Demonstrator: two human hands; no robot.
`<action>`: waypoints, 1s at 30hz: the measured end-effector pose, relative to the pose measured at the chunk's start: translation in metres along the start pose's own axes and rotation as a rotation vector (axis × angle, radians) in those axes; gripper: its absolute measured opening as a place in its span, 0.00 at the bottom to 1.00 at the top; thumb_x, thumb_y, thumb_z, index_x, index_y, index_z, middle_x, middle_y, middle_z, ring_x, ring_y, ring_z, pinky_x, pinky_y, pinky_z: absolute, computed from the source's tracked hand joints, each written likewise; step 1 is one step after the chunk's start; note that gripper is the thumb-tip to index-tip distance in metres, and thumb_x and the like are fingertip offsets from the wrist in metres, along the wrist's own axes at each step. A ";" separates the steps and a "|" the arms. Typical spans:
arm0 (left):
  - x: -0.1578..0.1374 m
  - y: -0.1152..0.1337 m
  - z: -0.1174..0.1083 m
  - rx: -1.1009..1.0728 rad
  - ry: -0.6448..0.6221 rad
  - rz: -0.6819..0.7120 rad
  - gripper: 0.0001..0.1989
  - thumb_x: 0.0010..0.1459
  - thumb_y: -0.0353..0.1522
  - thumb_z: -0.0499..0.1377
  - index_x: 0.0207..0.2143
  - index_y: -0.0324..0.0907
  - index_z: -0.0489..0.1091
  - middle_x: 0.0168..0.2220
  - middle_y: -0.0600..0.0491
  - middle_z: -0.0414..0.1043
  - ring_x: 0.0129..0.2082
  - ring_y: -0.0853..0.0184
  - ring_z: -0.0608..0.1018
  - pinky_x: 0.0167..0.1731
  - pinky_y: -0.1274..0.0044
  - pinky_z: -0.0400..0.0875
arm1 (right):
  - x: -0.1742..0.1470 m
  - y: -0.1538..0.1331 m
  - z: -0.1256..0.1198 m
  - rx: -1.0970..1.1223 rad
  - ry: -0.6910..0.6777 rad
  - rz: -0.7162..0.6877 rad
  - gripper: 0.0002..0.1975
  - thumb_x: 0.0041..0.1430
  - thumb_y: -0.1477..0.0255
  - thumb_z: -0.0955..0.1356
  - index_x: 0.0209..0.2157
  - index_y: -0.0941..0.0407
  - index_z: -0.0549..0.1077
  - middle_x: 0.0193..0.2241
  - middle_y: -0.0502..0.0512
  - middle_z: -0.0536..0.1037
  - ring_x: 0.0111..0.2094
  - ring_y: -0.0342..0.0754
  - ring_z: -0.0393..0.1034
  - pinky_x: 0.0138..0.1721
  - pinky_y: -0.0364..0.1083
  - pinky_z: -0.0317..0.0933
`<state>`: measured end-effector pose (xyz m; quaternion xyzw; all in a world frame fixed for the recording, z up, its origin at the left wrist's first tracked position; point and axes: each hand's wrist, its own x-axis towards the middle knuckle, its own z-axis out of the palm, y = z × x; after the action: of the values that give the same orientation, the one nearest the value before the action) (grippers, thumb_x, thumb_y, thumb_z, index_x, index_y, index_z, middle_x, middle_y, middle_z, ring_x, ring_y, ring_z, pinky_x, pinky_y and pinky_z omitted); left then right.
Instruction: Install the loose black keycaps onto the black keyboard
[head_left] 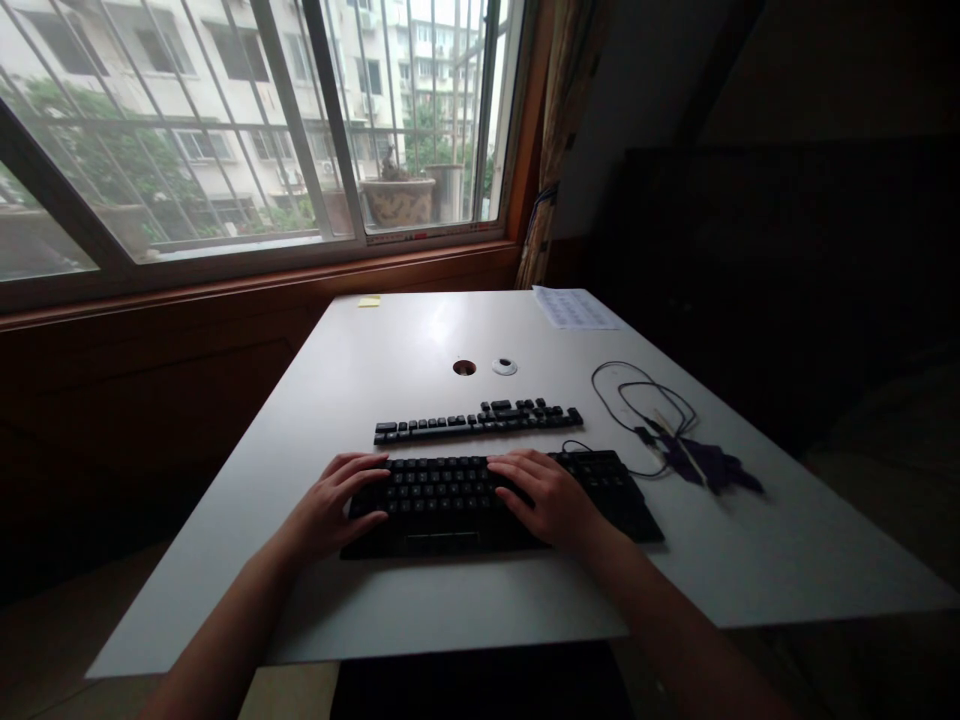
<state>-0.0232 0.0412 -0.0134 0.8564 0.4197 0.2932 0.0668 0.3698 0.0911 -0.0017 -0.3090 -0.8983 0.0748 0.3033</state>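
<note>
A black keyboard (442, 495) lies on the white table in front of me. Its upper rows carry keycaps, while the lowest row and much of the right side look bare. My left hand (334, 497) rests over the keyboard's left end, fingers stretched out and thumb apart. Over the right-middle part lies my right hand (544, 495), its fingers extended onto the keys and its thumb apart. Neither hand shows anything held in it. Just behind the keyboard, loose black keycaps (442, 425) stand lined up in rows. Keys under both hands are hidden.
To the right lie a coiled black cable (600, 385), a dark purple cloth (709, 462) and a thin stick (686, 455). Farther back are a table hole (464, 368), a white round cover (505, 367), a yellow sticky note (369, 301) and a printed sheet (576, 308).
</note>
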 end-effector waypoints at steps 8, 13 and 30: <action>0.001 0.003 -0.002 -0.021 0.005 -0.023 0.26 0.62 0.36 0.67 0.62 0.53 0.68 0.63 0.46 0.72 0.61 0.53 0.72 0.58 0.55 0.74 | -0.001 0.000 0.000 -0.030 0.018 -0.023 0.17 0.70 0.71 0.66 0.58 0.50 0.75 0.55 0.57 0.81 0.55 0.56 0.75 0.61 0.62 0.68; 0.001 0.003 -0.002 -0.019 -0.004 -0.025 0.26 0.62 0.36 0.67 0.62 0.53 0.68 0.64 0.46 0.71 0.62 0.53 0.72 0.59 0.54 0.74 | -0.001 0.001 0.000 -0.034 0.016 -0.020 0.16 0.71 0.71 0.66 0.57 0.51 0.75 0.55 0.56 0.81 0.55 0.56 0.76 0.62 0.63 0.66; 0.000 0.003 -0.001 -0.011 0.018 -0.007 0.27 0.62 0.35 0.68 0.62 0.52 0.68 0.63 0.47 0.72 0.61 0.55 0.71 0.58 0.57 0.74 | 0.040 0.050 -0.003 -0.042 0.062 0.159 0.15 0.71 0.72 0.63 0.55 0.53 0.73 0.50 0.61 0.79 0.56 0.57 0.72 0.62 0.60 0.66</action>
<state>-0.0220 0.0397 -0.0111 0.8519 0.4218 0.3029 0.0687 0.3720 0.1548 0.0052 -0.3876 -0.8625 0.0702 0.3176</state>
